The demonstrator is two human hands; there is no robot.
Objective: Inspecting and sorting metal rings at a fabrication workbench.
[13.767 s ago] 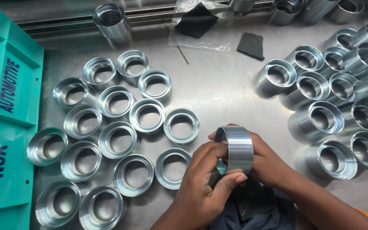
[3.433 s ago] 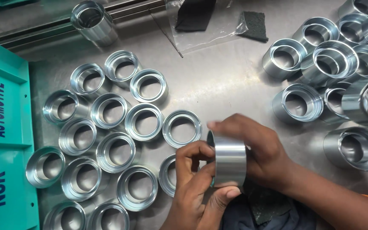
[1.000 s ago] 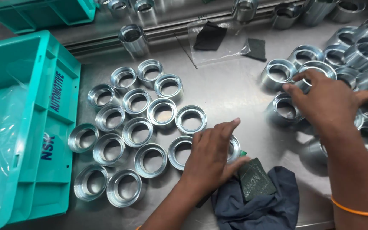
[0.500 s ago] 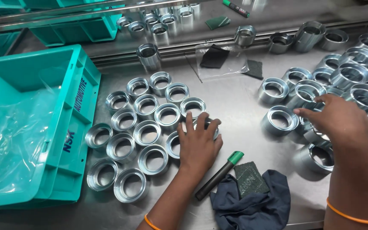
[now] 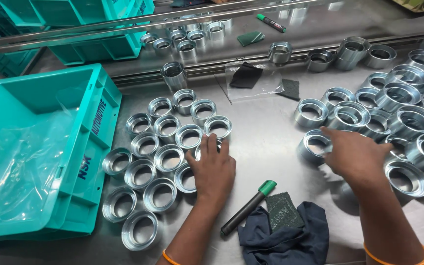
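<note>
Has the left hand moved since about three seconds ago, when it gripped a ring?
Yes. The left hand now lies flat at the right edge of the ring cluster.

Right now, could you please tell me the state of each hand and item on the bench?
left hand: flat, palm down on the grouped metal rings
right hand: on a ring at the right pile's edge
green marker: capped, lying flat
teal crate: open, plastic-lined
dark cloth: crumpled
</note>
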